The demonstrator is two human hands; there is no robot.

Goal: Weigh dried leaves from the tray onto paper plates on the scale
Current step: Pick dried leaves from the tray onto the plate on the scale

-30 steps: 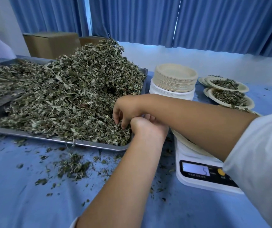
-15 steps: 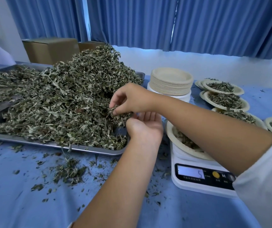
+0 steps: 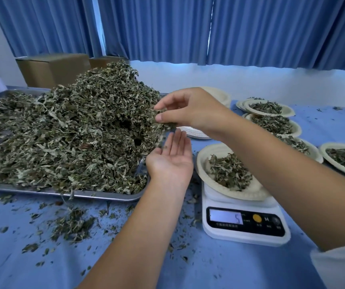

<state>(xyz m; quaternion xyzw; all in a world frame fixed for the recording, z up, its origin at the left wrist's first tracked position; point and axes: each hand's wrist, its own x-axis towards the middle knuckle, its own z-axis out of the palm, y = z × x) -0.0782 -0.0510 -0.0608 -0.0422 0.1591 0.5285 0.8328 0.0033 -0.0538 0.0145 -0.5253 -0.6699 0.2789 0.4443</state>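
Observation:
A big heap of dried leaves fills a metal tray on the left. To its right a white scale shows 5 and carries a paper plate with a small pile of leaves. My right hand is raised at the heap's right edge and pinches a tuft of dried leaves between thumb and fingers. My left hand lies palm up just below it, fingers straight, between the tray and the scale.
Several filled paper plates line the right side of the blue table. A stack of empty plates stands behind my right hand. Loose leaves litter the cloth in front of the tray. Cardboard boxes sit behind the tray.
My right hand has risen out of the heap with a pinch of leaves. My left hand has turned palm up and opened beneath it. The plate on the scale has come into view.

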